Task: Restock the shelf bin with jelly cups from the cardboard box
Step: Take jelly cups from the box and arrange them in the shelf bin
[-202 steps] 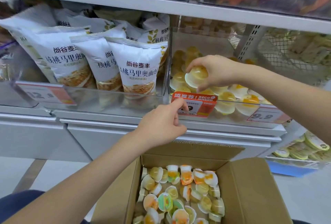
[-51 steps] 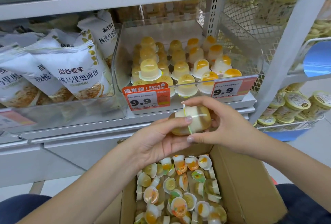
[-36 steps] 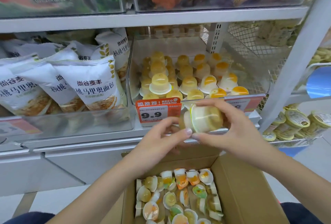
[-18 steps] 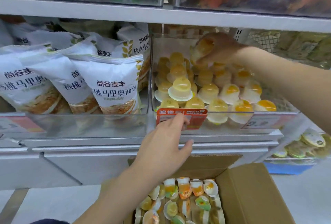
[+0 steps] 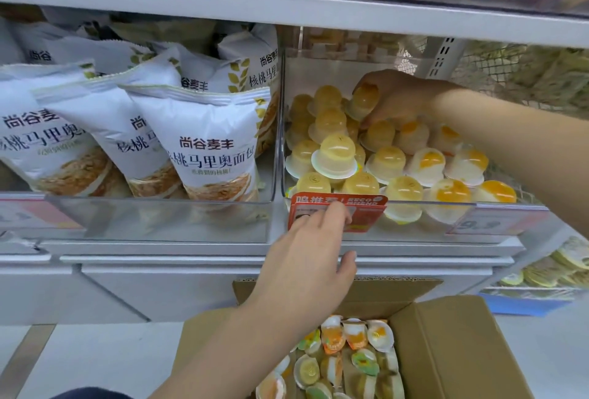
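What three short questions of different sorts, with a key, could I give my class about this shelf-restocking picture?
1. True or false: the right hand holds a jelly cup over the back of the shelf bin.
2. Where are the left hand's fingers? A) in the cardboard box B) on the red price tag C) on a bread bag
3. Fill in: the bread bags stand to the ____ of the bin.

Key: 1 true; 2 B; 3 left.
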